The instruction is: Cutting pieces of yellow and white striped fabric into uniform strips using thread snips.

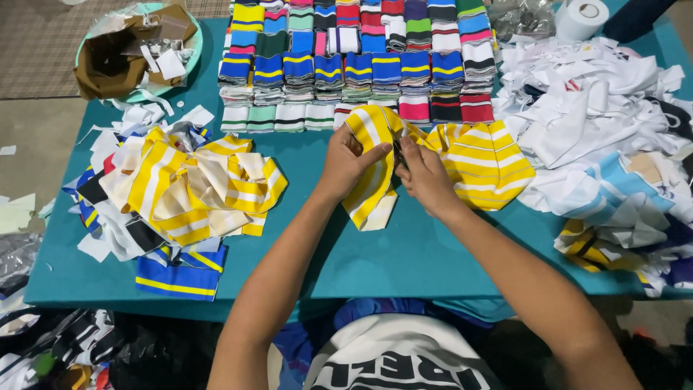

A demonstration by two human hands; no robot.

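My left hand (pixel 349 165) grips a yellow-and-white striped knit strip (pixel 369 193) that hangs down over the teal table (pixel 404 253). My right hand (pixel 426 178) is closed on a small dark cutting tool (pixel 398 153) pressed against that strip, where it joins a pile of yellow striped pieces (pixel 485 165) just to the right. Both hands meet at the table's middle. A loose heap of yellow-and-white strips (pixel 198 191) lies to the left.
Folded striped collars in many colours (pixel 357 61) are stacked in rows at the back. White and light-blue fabric scraps (pixel 613 123) pile up at the right. A round tub with brown paper (pixel 137 47) stands back left, a white roll (pixel 583 18) back right.
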